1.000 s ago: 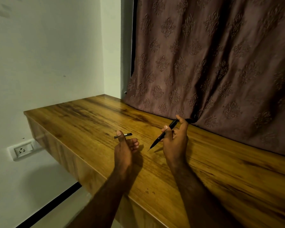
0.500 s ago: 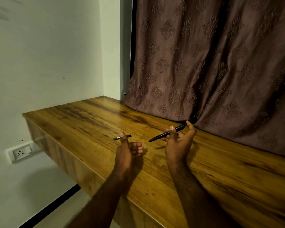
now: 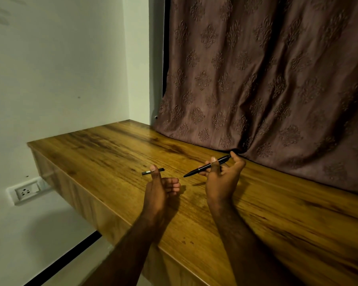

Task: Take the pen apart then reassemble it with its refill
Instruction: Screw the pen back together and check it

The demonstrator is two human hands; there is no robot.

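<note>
I see both forearms reaching in over the surface's [image 3: 277, 213] near edge. Left hand [image 3: 160, 187] pinches a short dark pen piece [image 3: 153, 171] under its thumb, other fingers curled. Right hand [image 3: 222, 179] grips the black pen body [image 3: 207, 166], tip pointing left toward the piece. Versus a second ago, the pen body lies flatter, no longer tipped steeply down.

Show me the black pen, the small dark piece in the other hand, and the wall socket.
black pen [image 3: 207, 166], head view, mid barrel in the right hand [image 3: 221, 182]
small dark piece [image 3: 146, 172], head view, its left end, held by the left hand [image 3: 159, 188]
wall socket [image 3: 24, 191], head view, its faceplate
</note>
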